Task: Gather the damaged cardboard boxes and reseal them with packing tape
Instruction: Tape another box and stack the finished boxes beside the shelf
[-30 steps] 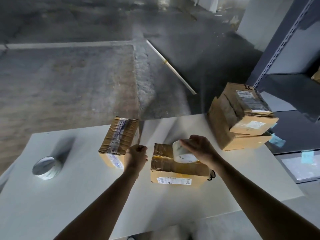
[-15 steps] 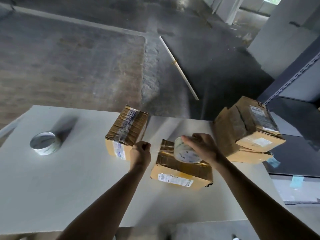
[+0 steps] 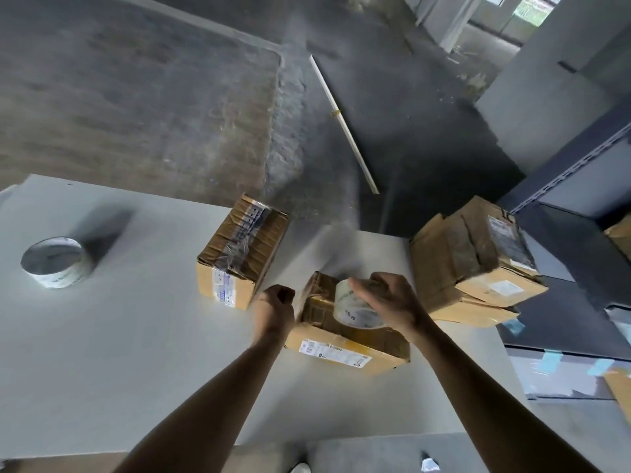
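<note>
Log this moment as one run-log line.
step: taping middle brown cardboard box | right hand: grips clear packing tape roll on box top | left hand: pinches pulled tape strip at box's left edge

The counter [image 3: 119, 353] is a smooth, matt, pale board. The left box [image 3: 239, 247] and middle box [image 3: 345, 339] are creased brown cardboard with paper labels and glossy clear tape. The tape roll [image 3: 351, 302] is shiny clear plastic. The floor [image 3: 136, 114] is rough, mottled concrete.
</note>
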### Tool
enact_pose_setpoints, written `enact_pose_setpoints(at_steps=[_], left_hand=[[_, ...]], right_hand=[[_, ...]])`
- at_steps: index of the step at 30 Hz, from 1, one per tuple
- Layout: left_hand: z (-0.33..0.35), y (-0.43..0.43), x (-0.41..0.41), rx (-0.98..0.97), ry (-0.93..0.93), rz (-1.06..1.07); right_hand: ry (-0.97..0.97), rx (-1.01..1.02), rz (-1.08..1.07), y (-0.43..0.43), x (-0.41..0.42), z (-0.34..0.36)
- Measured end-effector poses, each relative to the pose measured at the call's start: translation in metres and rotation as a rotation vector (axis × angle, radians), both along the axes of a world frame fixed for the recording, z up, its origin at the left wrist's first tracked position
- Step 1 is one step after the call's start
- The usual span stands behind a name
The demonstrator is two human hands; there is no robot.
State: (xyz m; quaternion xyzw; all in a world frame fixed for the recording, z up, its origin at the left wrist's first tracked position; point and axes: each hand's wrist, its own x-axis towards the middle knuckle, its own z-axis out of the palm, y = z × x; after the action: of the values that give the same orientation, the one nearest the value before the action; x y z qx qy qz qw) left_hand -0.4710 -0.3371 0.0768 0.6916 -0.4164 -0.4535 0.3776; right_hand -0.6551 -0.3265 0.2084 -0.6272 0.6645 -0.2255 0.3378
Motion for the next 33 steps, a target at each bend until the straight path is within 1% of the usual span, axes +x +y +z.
enact_pose_setpoints(at_steps=[5,8,15,17,19,20,21,22,24,26,27,30,33], left_hand=[[-0.004,0.004,-0.008,0.039,0.099,-0.054],[-0.009,0.002,-0.005,0.062,0.108,-0.07],[-0.003,0.006,-0.014,0.066,0.106,0.004],[-0.006,0.006,-0.011,0.13,0.101,0.001],[-0.011,0.004,-0.004,0.259,0.081,-0.054],[-0.012,0.005,-0.001,0.289,0.07,-0.079],[-0.012,0.004,0.001,0.275,0.064,-0.09],[-0.01,0.004,0.002,0.221,0.05,-0.09],[0.005,0.005,0.001,0.044,0.019,-0.103],[0.025,0.008,-0.006,-0.131,-0.011,-0.177],[0.032,0.008,-0.009,-0.174,0.001,-0.226],[0.048,0.009,-0.02,-0.107,0.096,-0.355],[0.051,0.004,-0.028,-0.122,0.051,-0.407]], right_hand=[[0.021,-0.012,-0.008,0.004,-0.008,-0.013],[0.015,0.002,-0.029,0.004,-0.009,-0.017],[0.029,0.013,-0.042,0.004,-0.012,-0.023],[0.047,0.017,-0.042,0.004,-0.014,-0.026],[0.055,0.017,-0.043,0.004,-0.016,-0.028],[0.054,0.017,-0.043,0.005,-0.016,-0.029],[0.05,0.014,-0.043,0.005,-0.017,-0.029],[0.044,0.014,-0.041,0.005,-0.018,-0.03],[0.024,0.023,-0.043,0.004,-0.019,-0.03],[-0.011,0.026,-0.039,0.004,-0.02,-0.03],[-0.023,0.024,-0.035,0.004,-0.02,-0.03],[-0.031,0.016,-0.016,0.006,-0.02,-0.028],[-0.017,0.011,0.039,0.005,-0.021,-0.027]])
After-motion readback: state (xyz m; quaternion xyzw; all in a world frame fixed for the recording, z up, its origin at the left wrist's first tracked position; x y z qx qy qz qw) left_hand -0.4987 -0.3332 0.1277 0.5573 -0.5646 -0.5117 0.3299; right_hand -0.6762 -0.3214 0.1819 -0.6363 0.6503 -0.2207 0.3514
